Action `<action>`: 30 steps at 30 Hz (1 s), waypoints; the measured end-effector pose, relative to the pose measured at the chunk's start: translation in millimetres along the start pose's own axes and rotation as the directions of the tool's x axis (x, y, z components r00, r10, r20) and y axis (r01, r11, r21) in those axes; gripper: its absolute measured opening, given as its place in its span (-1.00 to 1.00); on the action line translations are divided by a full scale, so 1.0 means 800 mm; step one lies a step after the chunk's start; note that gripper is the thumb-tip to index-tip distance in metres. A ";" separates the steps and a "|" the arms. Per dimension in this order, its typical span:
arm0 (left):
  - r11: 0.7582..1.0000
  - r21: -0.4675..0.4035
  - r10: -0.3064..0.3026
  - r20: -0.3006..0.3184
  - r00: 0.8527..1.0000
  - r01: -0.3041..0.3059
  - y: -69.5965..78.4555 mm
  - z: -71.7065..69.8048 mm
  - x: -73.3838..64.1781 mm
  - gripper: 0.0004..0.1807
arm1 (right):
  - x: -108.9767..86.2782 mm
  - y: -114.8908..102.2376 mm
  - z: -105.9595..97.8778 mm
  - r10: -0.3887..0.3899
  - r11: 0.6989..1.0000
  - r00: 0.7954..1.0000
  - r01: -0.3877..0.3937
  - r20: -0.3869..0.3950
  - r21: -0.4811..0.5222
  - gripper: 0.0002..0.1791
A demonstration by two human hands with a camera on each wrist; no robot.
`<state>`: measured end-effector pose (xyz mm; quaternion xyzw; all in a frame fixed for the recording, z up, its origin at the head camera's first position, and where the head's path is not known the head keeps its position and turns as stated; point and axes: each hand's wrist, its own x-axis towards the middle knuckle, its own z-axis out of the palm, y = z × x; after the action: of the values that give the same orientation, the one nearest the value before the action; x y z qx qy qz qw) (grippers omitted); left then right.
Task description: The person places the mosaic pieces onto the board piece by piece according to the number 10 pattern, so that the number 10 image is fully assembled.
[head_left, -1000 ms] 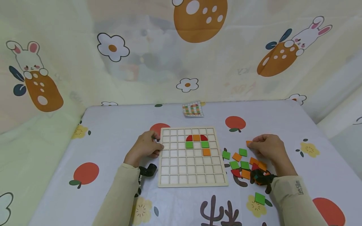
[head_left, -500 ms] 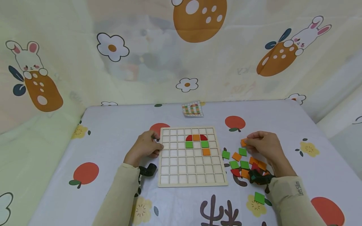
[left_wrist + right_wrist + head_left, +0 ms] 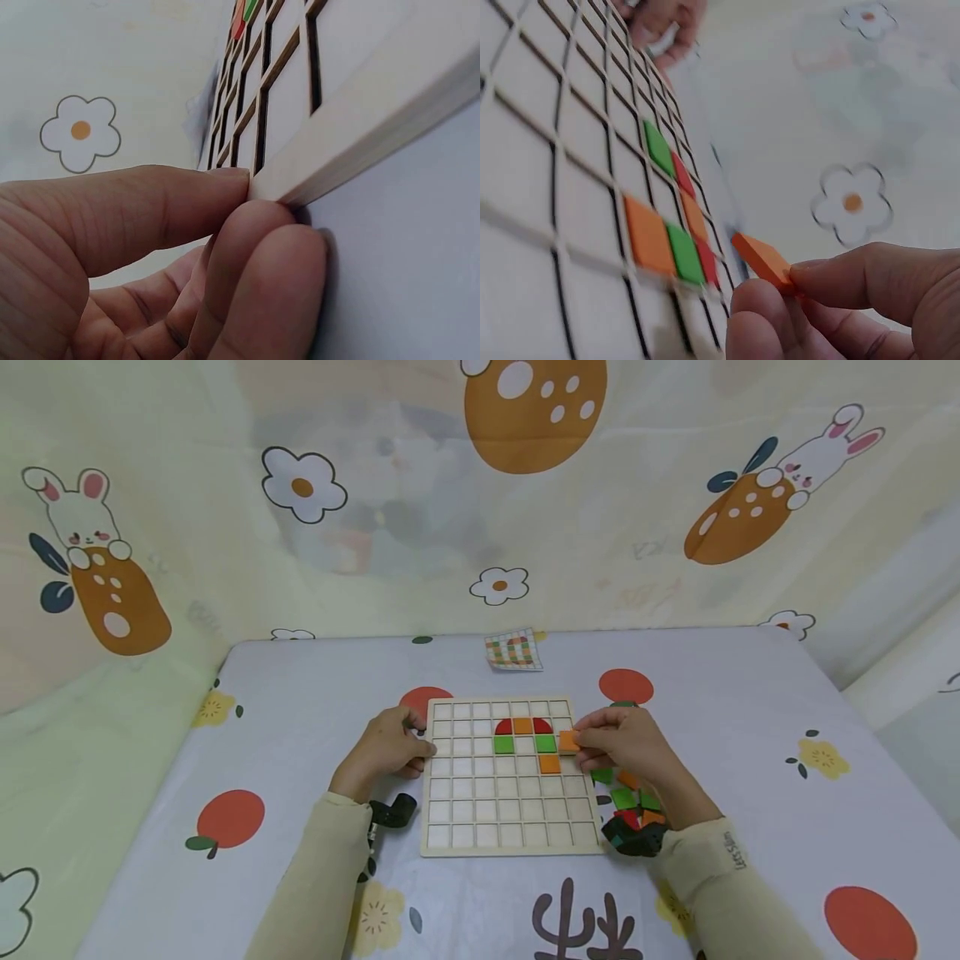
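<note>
My right hand [image 3: 626,739] pinches an orange square tile [image 3: 763,259] between thumb and fingers, over the right edge of a wooden grid board [image 3: 465,847]. At the board's left edge, my left hand [image 3: 386,745] grips the frame, thumb on its rim and curled fingers against its side in the left wrist view. Set in the board's upper part are two red quarter-round tiles [image 3: 503,727] with an orange tile [image 3: 522,726] between them. Below these lie two green tiles [image 3: 504,744], and a lower orange tile [image 3: 550,764] sits under the right green one.
Loose green [image 3: 622,798], orange and red tiles lie right of the board, partly hidden by my right hand and its wrist camera [image 3: 636,838]. A small card with a coloured grid pattern [image 3: 513,650] lies at the table's back. A printed cloth [image 3: 420,527] hangs behind.
My right hand has carried the orange tile leftward from beside the loose tiles to the board's right edge. The left hand stays at the board's left edge.
</note>
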<state>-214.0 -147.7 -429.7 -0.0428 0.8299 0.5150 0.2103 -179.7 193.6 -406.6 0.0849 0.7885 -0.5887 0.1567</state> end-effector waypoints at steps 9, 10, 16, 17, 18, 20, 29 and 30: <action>1.000 0.006 -0.007 0.001 1.000 0.007 -0.001 0.000 0.001 -0.63 | 0.011 -0.009 0.053 0.004 1.000 0.997 -0.003 0.076 -0.015 -0.74; 1.000 0.007 -0.007 0.002 1.000 0.007 -0.001 0.000 0.001 -0.63 | 0.012 -0.009 0.058 0.006 1.000 0.997 -0.005 0.081 -0.013 -0.74; 1.000 0.004 -0.002 0.007 1.000 0.002 -0.001 0.001 0.001 -0.63 | 0.016 -0.008 0.076 0.006 0.999 0.995 -0.002 0.103 -0.044 -0.81; 1.000 0.001 -0.001 0.008 1.000 0.001 -0.001 0.001 0.001 -0.63 | 0.016 -0.008 0.078 0.003 0.999 0.994 0.003 0.107 -0.052 -0.82; 1.000 -0.001 0.002 0.010 1.000 -0.002 -0.002 0.001 0.002 -0.63 | 0.016 -0.009 0.080 -0.002 0.998 0.994 0.008 0.112 -0.056 -0.83; 1.000 -0.005 0.008 0.013 1.000 -0.008 -0.002 0.000 0.002 -0.63 | 0.015 -0.009 0.083 -0.011 0.998 0.992 0.019 0.124 -0.062 -0.84; 1.000 -0.011 0.012 0.018 1.000 -0.012 -0.003 -0.001 0.003 -0.63 | 0.014 -0.010 0.092 -0.040 0.992 0.991 0.056 0.130 -0.117 -0.90; 1.000 -0.010 0.015 0.018 1.000 -0.015 -0.003 -0.002 0.002 -0.63 | 0.014 -0.010 0.092 -0.044 0.991 0.990 0.060 0.132 -0.122 -0.90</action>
<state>-215.4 -149.6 -431.8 -0.0329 0.8256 0.5210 0.2139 -182.1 120.5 -422.5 0.0161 0.8141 -0.5461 0.1969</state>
